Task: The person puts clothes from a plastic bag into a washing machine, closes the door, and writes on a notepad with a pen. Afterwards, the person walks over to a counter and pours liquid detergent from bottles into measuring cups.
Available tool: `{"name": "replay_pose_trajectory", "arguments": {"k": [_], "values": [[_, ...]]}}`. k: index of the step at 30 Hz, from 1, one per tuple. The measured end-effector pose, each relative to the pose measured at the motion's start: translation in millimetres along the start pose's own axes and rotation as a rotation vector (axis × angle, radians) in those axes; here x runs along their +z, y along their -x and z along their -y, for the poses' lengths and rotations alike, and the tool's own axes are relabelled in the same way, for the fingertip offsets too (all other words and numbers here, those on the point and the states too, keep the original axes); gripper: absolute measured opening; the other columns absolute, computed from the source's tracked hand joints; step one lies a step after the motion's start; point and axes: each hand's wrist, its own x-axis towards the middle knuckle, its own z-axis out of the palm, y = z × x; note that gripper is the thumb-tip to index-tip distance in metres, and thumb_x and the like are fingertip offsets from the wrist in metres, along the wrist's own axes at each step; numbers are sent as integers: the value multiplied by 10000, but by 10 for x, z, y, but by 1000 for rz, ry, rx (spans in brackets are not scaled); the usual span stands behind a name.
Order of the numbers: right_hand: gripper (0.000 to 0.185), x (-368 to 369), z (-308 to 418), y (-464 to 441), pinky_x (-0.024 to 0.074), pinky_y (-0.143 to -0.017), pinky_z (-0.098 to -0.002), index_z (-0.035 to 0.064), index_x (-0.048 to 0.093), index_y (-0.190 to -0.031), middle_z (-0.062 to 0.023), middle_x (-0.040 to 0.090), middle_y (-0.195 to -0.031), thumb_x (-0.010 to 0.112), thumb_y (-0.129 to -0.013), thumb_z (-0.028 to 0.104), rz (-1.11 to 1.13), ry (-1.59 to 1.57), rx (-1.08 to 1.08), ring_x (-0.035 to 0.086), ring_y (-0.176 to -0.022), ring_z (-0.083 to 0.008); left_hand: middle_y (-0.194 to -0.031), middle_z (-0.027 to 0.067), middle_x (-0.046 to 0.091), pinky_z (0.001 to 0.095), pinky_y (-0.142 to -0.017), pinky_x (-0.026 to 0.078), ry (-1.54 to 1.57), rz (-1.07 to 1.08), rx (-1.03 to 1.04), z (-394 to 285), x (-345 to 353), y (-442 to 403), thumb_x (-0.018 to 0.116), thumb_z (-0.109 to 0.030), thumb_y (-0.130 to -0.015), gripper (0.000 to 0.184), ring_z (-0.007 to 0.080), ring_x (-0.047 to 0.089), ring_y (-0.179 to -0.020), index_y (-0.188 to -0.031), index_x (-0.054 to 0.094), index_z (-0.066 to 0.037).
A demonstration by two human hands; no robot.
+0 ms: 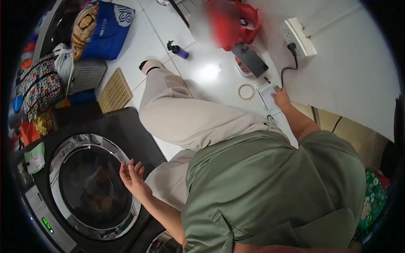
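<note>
My left hand (133, 177) hovers near the round glass door (95, 185) of a black front-loading washing machine. Its fingers are loosely curled and apart, with nothing in them. Over on the right, my right hand (282, 98) is closed at the edge of a flat white pad (268, 99) with green corners. What the pad is exactly is too small to tell. A roll of tape (246, 91) lies just left of it, and a small dark stick-like item (267, 80) is above it. A dark phone (251, 59) rests on a round container (244, 69).
A purple spray bottle (179, 50) is on the white tiled floor. To the left are a blue bag (105, 33), a grey basket (86, 76) and a yellow grid mat (114, 90). A black plug and cord (292, 50) hang from a wall outlet; a red bag (247, 21) lies nearby.
</note>
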Motion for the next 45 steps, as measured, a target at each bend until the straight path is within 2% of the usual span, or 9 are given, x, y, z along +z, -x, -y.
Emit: {"name": "replay_pose_trajectory", "arguments": {"k": [5, 14, 20, 23, 28, 32, 40, 41, 45], "values": [[582, 113, 185, 188, 471, -892, -488, 41, 467, -1306, -249, 436, -1302, 665, -832, 316, -226, 315, -265, 578, -1014, -404, -1118, 119, 597, 309, -846, 458, -645, -161, 204, 592, -910, 33, 565, -227, -951, 319, 199, 571, -1014, -1145, 566, 27], [573, -961, 1953, 7, 494, -880, -394, 170, 562, -1296, -182, 651, -1138, 703, -776, 362, 1040, 433, -761, 631, -1045, -307, -986, 182, 679, 332, -849, 469, -780, 12, -202, 439, -1188, 392, 604, -386, -894, 429, 261, 642, -941, -1057, 652, 9], [433, -2779, 4434, 755, 499, -814, -357, 67, 564, -1239, -191, 601, -1114, 691, -840, 177, -229, -68, -1184, 628, -936, -288, -1020, 183, 666, 390, -853, 491, -934, 121, -63, 484, -1143, 201, 627, -385, -849, 434, 337, 634, -976, -1100, 642, -32], [292, -3094, 5186, 1756, 496, -751, -352, 67, 608, -1154, -140, 621, -1004, 643, -879, 158, -229, -507, -1636, 617, -855, -276, -1058, 165, 653, 399, -865, 486, -800, 65, -28, 236, -963, 256, 631, -333, -835, 379, 326, 625, -992, -1085, 647, -49], [391, -2335, 5425, 2465, 489, -793, -391, 43, 584, -1161, -149, 610, -960, 660, -778, 30, 557, 196, -1976, 603, -897, -323, -990, 79, 656, 413, -977, 424, -894, 290, 540, 532, -1075, 426, 664, -221, -747, 262, 255, 605, -1022, -985, 667, -111], [415, -1882, 5675, 2099, 500, -850, -410, 97, 578, -1229, -208, 620, -1107, 618, -827, 195, 958, 1343, -1717, 613, -1016, -323, -1011, 58, 628, 428, -974, 430, -751, 214, 642, 829, -1265, 597, 657, -188, -737, 212, 248, 591, -1007, -931, 647, -104], [434, -829, 6669, 1369, 501, -843, -428, 71, 625, -1106, -200, 674, -987, 738, -783, 338, 893, 1240, -1492, 637, -970, -347, -923, 75, 622, 422, -898, 460, -633, 163, 498, 983, -1259, -48, 615, -178, -767, 118, 275, 587, -966, -831, 619, -79], [420, -416, 6649, 910, 540, -688, -401, 25, 643, -1036, -184, 692, -835, 756, -771, 331, 944, 1151, -1673, 682, -717, -284, -912, 76, 622, 421, -892, 460, -616, 155, 453, 946, -1297, -154, 615, -189, -772, 120, 280, 587, -959, -827, 621, -82], [249, 394, 6629, 320, 548, -572, -391, 4, 653, -884, -169, 683, -784, 693, -799, 234, 902, 1010, -1734, 673, -606, -251, -1037, 110, 593, 415, -955, 428, -676, 38, -183, 577, -1141, -343, 578, -267, -820, 264, 287, 540, -1060, -1011, 639, -95]]}}
